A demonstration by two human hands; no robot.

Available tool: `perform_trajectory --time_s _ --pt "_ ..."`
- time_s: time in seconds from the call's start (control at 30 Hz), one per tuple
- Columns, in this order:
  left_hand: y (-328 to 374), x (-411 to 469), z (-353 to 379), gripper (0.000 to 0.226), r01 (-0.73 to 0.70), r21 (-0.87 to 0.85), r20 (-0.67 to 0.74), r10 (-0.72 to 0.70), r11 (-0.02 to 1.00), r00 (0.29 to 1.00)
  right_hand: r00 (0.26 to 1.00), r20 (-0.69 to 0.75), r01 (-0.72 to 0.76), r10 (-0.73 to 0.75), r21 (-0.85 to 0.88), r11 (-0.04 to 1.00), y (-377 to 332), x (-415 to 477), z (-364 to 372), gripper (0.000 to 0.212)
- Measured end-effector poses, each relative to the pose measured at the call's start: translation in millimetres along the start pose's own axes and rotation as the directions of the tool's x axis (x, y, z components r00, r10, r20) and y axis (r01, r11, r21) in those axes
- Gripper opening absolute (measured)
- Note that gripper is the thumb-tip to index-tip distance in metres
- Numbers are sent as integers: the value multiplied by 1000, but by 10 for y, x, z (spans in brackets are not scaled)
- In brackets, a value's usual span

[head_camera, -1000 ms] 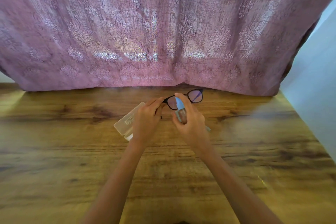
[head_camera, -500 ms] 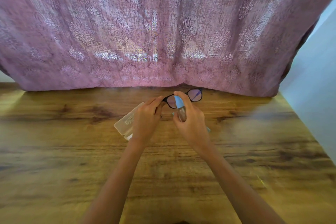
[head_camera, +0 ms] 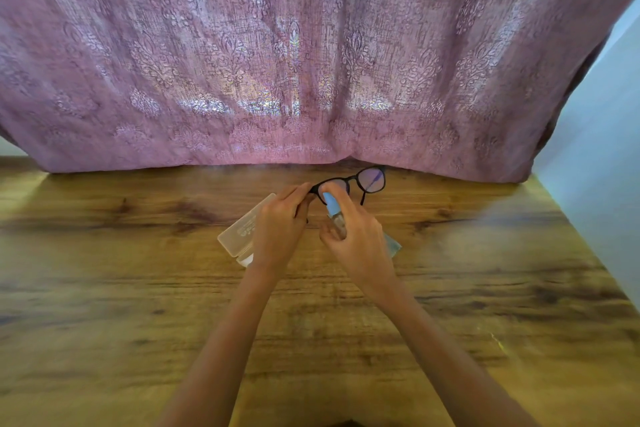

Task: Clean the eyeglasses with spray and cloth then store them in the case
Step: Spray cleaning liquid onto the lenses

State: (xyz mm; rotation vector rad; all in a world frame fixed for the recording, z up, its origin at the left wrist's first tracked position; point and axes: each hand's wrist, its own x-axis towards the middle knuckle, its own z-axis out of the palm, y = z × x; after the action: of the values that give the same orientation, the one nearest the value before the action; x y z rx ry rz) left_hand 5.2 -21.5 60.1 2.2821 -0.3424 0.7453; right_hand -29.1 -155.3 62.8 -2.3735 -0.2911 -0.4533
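Observation:
My left hand [head_camera: 280,229] pinches the left end of the black-framed eyeglasses [head_camera: 371,180], held above the wooden table [head_camera: 138,305] with the lenses facing me. My right hand [head_camera: 360,246] grips a small clear spray bottle [head_camera: 334,211] with a light blue top, the forefinger lying over the top and the nozzle close to the left lens. A translucent eyeglass case [head_camera: 242,230] lies open on the table under my left hand, partly hidden by it. A corner of a pale blue-grey cloth [head_camera: 393,246] shows from beneath my right hand.
A mauve patterned curtain [head_camera: 311,62] hangs down to the table's far edge. A pale wall [head_camera: 595,184] borders the table on the right.
Both hands, with the eyeglasses and the spray bottle, have risen slightly toward the curtain. The forefinger stays over the bottle's top.

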Motion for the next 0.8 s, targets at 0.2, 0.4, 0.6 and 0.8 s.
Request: perform_trajectory --time_s 0.2,0.4,0.6,0.8 --pt "2 -16 15 21 14 -4 2 -14 1000 1000 998 -59 25 -23 18 1000 -25 -10 8 47" --pt "-9 -17 2 18 -1 -10 -29 1 1000 1000 980 -197 -27 38 53 998 96 51 -210 57" --pt "-27 -28 -19 18 -7 -6 -40 7 1000 999 988 -129 -94 88 -42 995 316 88 -381 56" --pt "-38 -61 3 18 -19 6 -53 20 1000 998 991 -82 -110 103 -88 990 400 141 -362 54"
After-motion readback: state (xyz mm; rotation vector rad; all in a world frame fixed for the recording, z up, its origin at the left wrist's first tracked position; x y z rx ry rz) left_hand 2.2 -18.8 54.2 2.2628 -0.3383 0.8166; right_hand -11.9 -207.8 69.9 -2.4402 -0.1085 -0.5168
